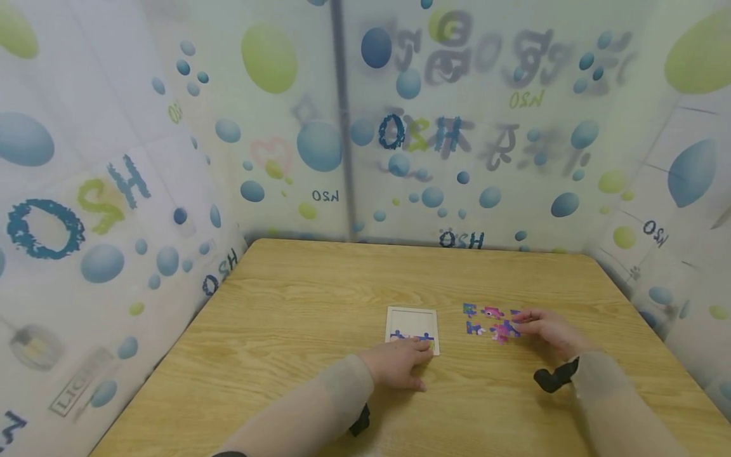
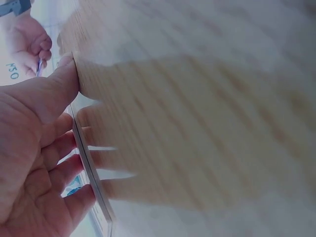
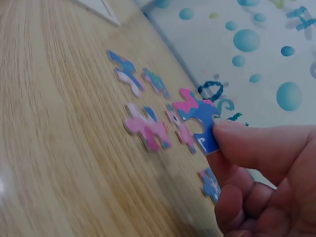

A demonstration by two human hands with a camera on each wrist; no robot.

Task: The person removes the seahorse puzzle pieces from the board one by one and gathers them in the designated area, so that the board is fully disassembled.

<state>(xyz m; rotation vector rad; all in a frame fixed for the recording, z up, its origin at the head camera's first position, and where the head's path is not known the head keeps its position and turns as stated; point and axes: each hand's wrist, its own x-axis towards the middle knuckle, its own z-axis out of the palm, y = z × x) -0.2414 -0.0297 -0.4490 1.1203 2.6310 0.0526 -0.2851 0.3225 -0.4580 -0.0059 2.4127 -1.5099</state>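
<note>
A square wooden puzzle tray (image 1: 412,320) lies on the table, with blue and pink pieces (image 1: 398,335) fitted along its near side. My left hand (image 1: 400,363) rests over that near side, partly hiding the pieces. In the left wrist view its fingers (image 2: 66,170) touch the tray's edge and its thumb is at the tabletop. To the right, my right hand (image 1: 556,333) pinches a blue and pink jigsaw piece (image 3: 205,123) between thumb and fingers, above the table. Around it lie loose pieces, among them a pink one (image 3: 147,127) and a blue and white one (image 3: 126,71).
More loose pieces sit between tray and right hand, including a small blue-green one (image 1: 469,310) and a pink one with an eye (image 1: 492,312). The wooden table (image 1: 274,304) meets patterned walls (image 1: 400,190) at its back and sides.
</note>
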